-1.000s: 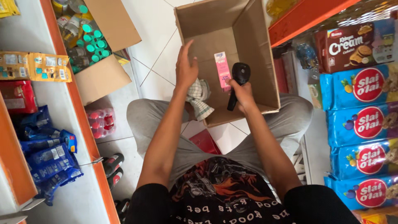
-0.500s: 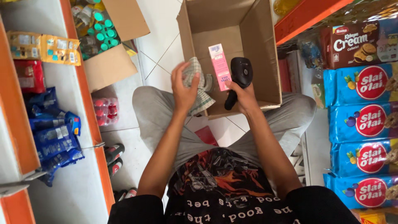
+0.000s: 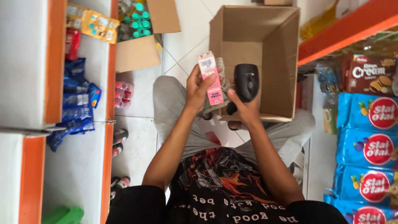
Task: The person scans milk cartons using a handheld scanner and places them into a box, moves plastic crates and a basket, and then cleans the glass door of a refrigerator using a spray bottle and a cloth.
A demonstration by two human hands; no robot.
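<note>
Centre frame, above the open cardboard box (image 3: 265, 49): left hand (image 3: 199, 89) gripping a slim pink carton (image 3: 211, 79) with a bundle of cloth, right hand (image 3: 244, 105) closed around a black handheld scanner (image 3: 246, 81). Best done with carton label turned squarely toward scanner head, held steady.

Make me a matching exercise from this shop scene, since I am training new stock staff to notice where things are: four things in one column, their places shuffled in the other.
Things:
1. slim pink carton
2. black handheld scanner
3. open brown cardboard box
4. blue biscuit packs

Places:
A. stacked on the shelf on the person's right
B. held in the left hand
C. on the floor ahead of the knees
D. held in the right hand

Pairs: 1-B, 2-D, 3-C, 4-A
</note>
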